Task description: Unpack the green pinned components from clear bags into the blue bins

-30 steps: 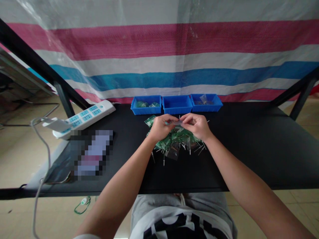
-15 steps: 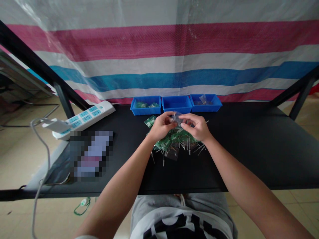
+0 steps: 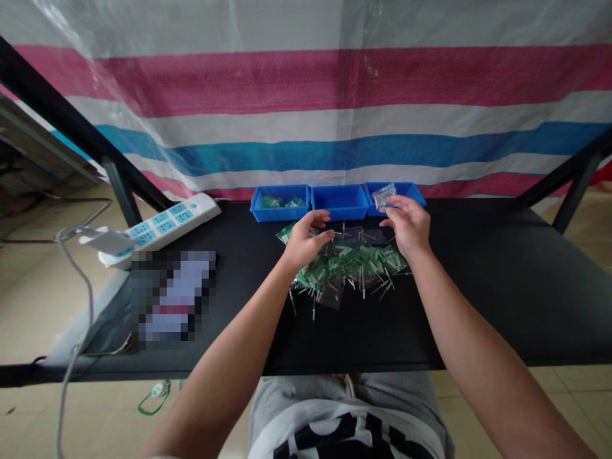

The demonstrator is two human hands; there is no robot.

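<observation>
My left hand [image 3: 305, 241] is open, with curved fingers, and hovers at the left edge of a heap of small green-and-clear plastic bags and metal pins [image 3: 347, 268] on the table. My right hand [image 3: 406, 224] is open and empty, beyond the heap. Just past its fingertips, a small clear plastic bag [image 3: 384, 196] lies at the near left of the right blue bin [image 3: 414, 195]. The left blue bin [image 3: 280, 204] holds several green bags, and the middle blue bin [image 3: 340, 203] shows nothing inside.
The bins stand in a row along the far edge of the black table [image 3: 488, 306]. A white power strip [image 3: 160, 229] with a grey cable [image 3: 71, 319] lies at the left, near a pixelated flat object [image 3: 172, 296]. A striped tarp [image 3: 335, 127] hangs behind.
My hands have parted after holding a small clear bag together above the heap. My right hand has moved forward to the right bin, and a clear bag now lies there.
</observation>
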